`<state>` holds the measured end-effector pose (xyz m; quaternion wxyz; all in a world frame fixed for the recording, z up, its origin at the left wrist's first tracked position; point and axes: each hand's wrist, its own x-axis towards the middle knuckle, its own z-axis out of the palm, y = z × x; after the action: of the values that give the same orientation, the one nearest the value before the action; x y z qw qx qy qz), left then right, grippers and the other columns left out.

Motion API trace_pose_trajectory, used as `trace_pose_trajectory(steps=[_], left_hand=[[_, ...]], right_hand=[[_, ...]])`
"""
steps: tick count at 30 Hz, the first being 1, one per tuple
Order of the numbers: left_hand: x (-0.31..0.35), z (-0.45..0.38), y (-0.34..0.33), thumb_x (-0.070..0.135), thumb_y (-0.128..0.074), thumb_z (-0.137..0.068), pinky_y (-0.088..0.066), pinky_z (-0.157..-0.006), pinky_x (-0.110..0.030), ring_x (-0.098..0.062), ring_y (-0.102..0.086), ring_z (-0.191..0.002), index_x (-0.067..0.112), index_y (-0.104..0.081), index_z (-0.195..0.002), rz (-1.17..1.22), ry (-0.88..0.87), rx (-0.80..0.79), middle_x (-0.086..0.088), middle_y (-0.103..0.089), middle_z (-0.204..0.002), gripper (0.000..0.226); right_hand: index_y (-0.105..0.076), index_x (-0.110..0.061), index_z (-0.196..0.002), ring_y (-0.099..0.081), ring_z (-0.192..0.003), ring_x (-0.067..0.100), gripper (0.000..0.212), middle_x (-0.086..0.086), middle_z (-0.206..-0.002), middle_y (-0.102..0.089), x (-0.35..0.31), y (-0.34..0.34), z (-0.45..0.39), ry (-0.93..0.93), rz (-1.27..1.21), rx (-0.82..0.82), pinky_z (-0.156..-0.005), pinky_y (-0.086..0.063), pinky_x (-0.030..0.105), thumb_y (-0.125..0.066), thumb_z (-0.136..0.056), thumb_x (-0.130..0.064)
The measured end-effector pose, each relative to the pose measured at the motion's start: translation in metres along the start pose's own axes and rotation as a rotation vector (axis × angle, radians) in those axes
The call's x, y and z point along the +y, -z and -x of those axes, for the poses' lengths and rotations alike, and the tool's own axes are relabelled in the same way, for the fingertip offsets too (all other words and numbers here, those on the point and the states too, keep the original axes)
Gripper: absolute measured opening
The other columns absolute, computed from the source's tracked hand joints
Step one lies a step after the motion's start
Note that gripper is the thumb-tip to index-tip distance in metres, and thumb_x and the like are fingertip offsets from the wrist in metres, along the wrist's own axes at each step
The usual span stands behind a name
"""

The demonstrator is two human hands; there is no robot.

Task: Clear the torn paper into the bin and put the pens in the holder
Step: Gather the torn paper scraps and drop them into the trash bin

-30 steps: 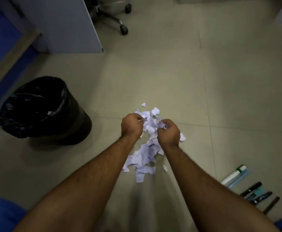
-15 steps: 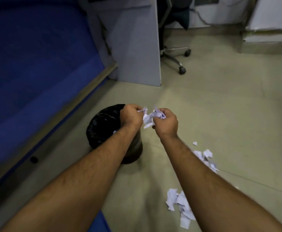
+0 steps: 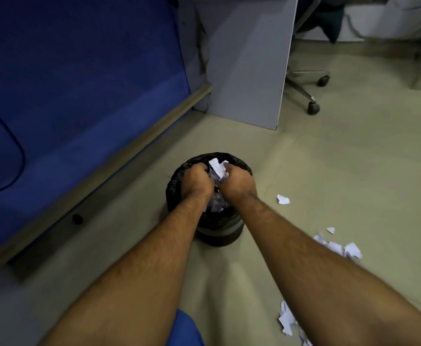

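1. Bunching a wad of torn paper [image 3: 218, 169] between them, the left hand [image 3: 197, 182] and right hand [image 3: 238, 184] are each keeping a tightly curled grip on it.
2. Both hands are hovering over the mouth of the black-lined bin [image 3: 179, 189], where more scraps are lying inside.
3. Loose paper pieces [image 3: 340, 247] are lying on the floor [image 3: 354, 171], right of the bin.

arms: bare, hairy, no sleeves | blue garment [image 3: 187, 330] at lower edge
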<state>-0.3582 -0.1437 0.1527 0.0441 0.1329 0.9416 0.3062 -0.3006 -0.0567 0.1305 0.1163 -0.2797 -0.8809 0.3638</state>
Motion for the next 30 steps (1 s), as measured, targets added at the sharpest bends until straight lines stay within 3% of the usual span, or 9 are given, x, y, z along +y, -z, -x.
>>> trace_pose_trajectory(steps=[3, 6, 10, 12, 16, 19, 22, 26, 30], left_hand=[[-0.002, 0.001, -0.009, 0.016, -0.062, -0.089, -0.054, -0.086, -0.031, -0.027, -0.065, -0.105, 0.016, -0.066, -0.12, -0.004, 0.004, -0.055, -0.008, -0.068, -0.118, 0.031], [0.006, 0.005, -0.013, 0.013, -0.062, -0.088, -0.053, -0.082, -0.029, -0.025, -0.064, -0.105, 0.018, -0.065, -0.122, -0.001, -0.034, -0.078, -0.007, -0.068, -0.118, 0.034], [0.038, 0.02, -0.016, 0.013, -0.061, -0.084, -0.054, -0.079, -0.026, -0.023, -0.067, -0.096, 0.022, -0.069, -0.113, 0.017, -0.119, -0.097, -0.003, -0.071, -0.106, 0.031], [0.058, 0.031, -0.021, 0.016, -0.062, -0.083, -0.058, -0.081, -0.032, -0.024, -0.068, -0.091, 0.022, -0.07, -0.106, 0.004, -0.193, -0.143, -0.003, -0.072, -0.099, 0.025], [0.091, 0.059, -0.055, 0.029, -0.069, -0.082, -0.055, -0.087, -0.032, -0.025, -0.066, -0.098, 0.019, -0.066, -0.115, -0.06, -0.295, -0.322, -0.005, -0.07, -0.106, 0.034], [0.1, 0.091, -0.1, 0.032, -0.071, -0.08, -0.047, -0.08, -0.023, -0.024, -0.065, -0.101, 0.021, -0.067, -0.113, -0.08, -0.345, -0.443, -0.005, -0.071, -0.107, 0.035], [0.091, 0.129, -0.149, 0.035, -0.072, -0.079, -0.051, -0.089, -0.028, -0.022, -0.064, -0.104, 0.022, -0.065, -0.117, -0.117, -0.361, -0.587, -0.004, -0.07, -0.109, 0.04], [0.052, 0.186, -0.205, 0.032, -0.069, -0.081, -0.048, -0.093, -0.03, -0.025, -0.058, -0.117, 0.019, -0.057, -0.128, -0.253, -0.39, -0.777, -0.007, -0.062, -0.128, 0.05], [0.002, 0.228, -0.235, 0.049, -0.077, -0.069, -0.047, -0.099, -0.04, -0.033, -0.049, -0.125, 0.026, -0.035, -0.144, -0.504, -0.441, -0.922, -0.01, -0.044, -0.14, 0.089]], right_hand=[[-0.064, -0.017, -0.116, -0.064, -0.105, 0.031, 0.028, 0.009, -0.111, -0.07, 0.003, 0.004, 0.002, -0.014, -0.033, 0.037, -0.081, -0.048, 0.031, -0.06, -0.089, -0.025], [-0.064, -0.018, -0.123, -0.064, -0.109, 0.026, 0.038, 0.005, -0.118, -0.069, 0.006, 0.014, 0.006, -0.081, -0.101, 0.144, -0.089, -0.049, 0.03, -0.061, -0.085, -0.013], [-0.07, -0.019, -0.105, -0.067, -0.092, 0.023, 0.027, 0.003, -0.1, -0.073, 0.018, 0.039, 0.017, -0.139, -0.242, 0.302, -0.077, -0.049, 0.027, -0.054, -0.084, -0.012], [-0.071, -0.019, -0.102, -0.067, -0.092, 0.022, 0.026, 0.002, -0.098, -0.074, 0.035, 0.056, 0.025, -0.18, -0.314, 0.372, -0.08, -0.049, 0.026, -0.053, -0.085, -0.012], [-0.069, -0.022, -0.101, -0.067, -0.085, 0.022, 0.024, 0.0, -0.091, -0.073, 0.097, 0.089, 0.058, -0.28, -0.371, 0.422, -0.081, -0.053, 0.03, -0.053, -0.085, -0.017], [-0.069, -0.02, -0.105, -0.062, -0.079, 0.018, 0.023, -0.003, -0.085, -0.069, 0.144, 0.108, 0.091, -0.346, -0.321, 0.364, -0.074, -0.045, 0.025, -0.058, -0.085, -0.016], [-0.069, -0.019, -0.105, -0.065, -0.083, 0.023, 0.024, -0.002, -0.081, -0.069, 0.192, 0.11, 0.123, -0.421, -0.265, 0.279, -0.079, -0.049, 0.028, -0.059, -0.084, -0.015], [-0.068, -0.017, -0.109, -0.064, -0.104, 0.027, 0.026, 0.008, -0.107, -0.071, 0.268, 0.085, 0.182, -0.512, -0.016, 0.086, -0.086, -0.045, 0.027, -0.057, -0.086, -0.012], [-0.051, -0.02, -0.137, -0.051, -0.125, 0.03, 0.061, 0.01, -0.135, -0.055, 0.31, 0.055, 0.23, -0.519, 0.144, -0.186, -0.102, -0.044, 0.035, -0.067, -0.079, -0.032]])
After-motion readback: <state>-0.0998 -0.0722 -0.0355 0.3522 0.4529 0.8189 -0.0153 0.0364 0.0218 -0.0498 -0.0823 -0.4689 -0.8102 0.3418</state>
